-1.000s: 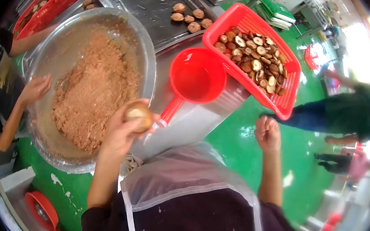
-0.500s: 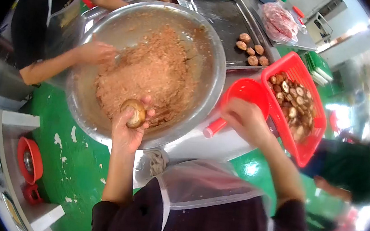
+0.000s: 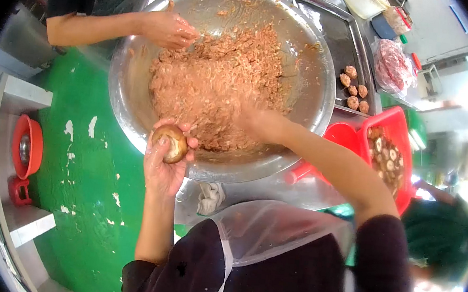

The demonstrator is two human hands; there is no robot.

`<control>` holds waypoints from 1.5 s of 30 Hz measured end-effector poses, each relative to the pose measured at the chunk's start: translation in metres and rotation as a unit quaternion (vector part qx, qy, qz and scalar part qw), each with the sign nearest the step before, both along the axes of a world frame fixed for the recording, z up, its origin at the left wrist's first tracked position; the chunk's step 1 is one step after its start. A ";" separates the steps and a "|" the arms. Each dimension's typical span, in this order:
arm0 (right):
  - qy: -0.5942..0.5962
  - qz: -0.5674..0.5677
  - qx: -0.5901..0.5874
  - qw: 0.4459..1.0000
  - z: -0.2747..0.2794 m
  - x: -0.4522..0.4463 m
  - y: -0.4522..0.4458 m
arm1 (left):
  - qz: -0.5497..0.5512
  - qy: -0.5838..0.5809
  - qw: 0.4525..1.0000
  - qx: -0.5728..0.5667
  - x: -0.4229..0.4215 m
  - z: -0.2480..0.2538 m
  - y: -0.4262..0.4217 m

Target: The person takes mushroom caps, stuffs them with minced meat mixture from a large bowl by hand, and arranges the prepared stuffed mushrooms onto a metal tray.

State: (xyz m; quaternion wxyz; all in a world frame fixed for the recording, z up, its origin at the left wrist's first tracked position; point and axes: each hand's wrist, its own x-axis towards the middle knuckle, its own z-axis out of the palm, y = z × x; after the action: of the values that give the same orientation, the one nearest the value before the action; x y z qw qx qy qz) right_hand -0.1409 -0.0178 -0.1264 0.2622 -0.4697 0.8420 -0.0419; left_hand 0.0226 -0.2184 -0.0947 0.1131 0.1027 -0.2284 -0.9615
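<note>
A brown mushroom cap (image 3: 177,144) rests in my left hand (image 3: 162,175), its pale hollow underside turned up and my thumb pressed against it. This hand is at the near edge of a large metal bowl (image 3: 315,92). Inside the bowl lies a big mound of minced meat filling (image 3: 223,82). My right hand (image 3: 254,124) reaches into the filling on its near right side. Motion smears its fingers, so their grip is unclear. Across the bowl, a co-worker's hand (image 3: 169,30) hovers at the filling's left edge.
On the right, a red basket (image 3: 408,139) holds many mushroom caps (image 3: 388,159) beside a red plastic scoop (image 3: 342,136). Several filled mushrooms (image 3: 354,90) sit on a metal tray (image 3: 336,40). A bag of meat (image 3: 393,66) lies behind. A cloth (image 3: 211,198) is near my apron.
My right hand has moved left from above the red scoop into the filling. My left hand still holds the mushroom cap. The view has shifted, and the co-worker's hand remains over the bowl.
</note>
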 end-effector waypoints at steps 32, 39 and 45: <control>-0.604 -0.396 -0.584 0.370 0.076 0.005 0.039 | -0.096 -0.131 0.986 0.019 -0.055 0.012 0.077; -0.372 -0.316 -0.581 0.651 0.088 0.039 0.009 | -0.115 -0.170 0.975 0.086 -0.070 0.035 0.103; 0.048 -0.153 -0.495 0.854 0.090 0.034 0.011 | -0.123 -0.147 0.977 0.094 -0.069 0.037 0.105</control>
State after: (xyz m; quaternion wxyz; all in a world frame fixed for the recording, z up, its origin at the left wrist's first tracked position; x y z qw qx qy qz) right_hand -0.1072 -0.0073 -0.0364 -0.0555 -0.4041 0.7830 -0.4697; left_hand -0.0465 -0.1134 -0.0576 -0.0513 0.2238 -0.1624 -0.9596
